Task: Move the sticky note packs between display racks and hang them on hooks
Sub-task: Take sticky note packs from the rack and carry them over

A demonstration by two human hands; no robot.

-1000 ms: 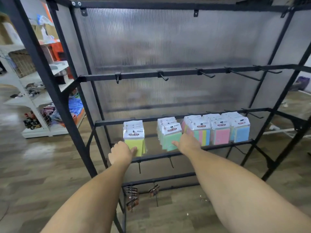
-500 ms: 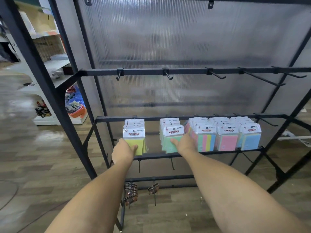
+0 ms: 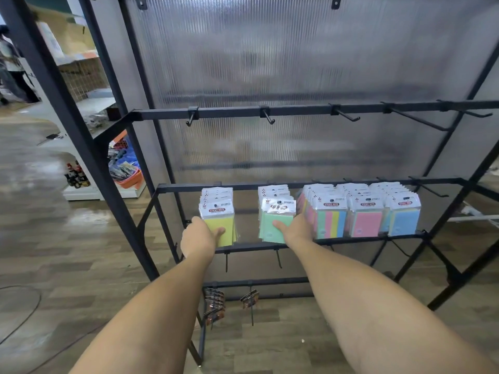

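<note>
Nearest the camera, left hand [image 3: 199,237] pinching the lower edge of the yellow packs [image 3: 219,217], right hand [image 3: 295,230] gripping the green packs [image 3: 276,217], both stacks hanging on the middle rail [image 3: 310,185]. Best slid straight forward along each hook, level, gripped firmly so none drop. Beyond, more packs [image 3: 364,211]; above, bare hooks [image 3: 348,116].

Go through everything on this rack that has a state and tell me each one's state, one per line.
Left hand: grips the yellow packs, thumb on front.
Right hand: grips the green packs, thumb on front.
Yellow packs: hanging, held.
Green packs: hanging, front one tilted, held.
Striped packs: hanging, untouched.
Pink packs: hanging, untouched.
Blue packs: hanging, untouched.
Upper hooks: bare.
</note>
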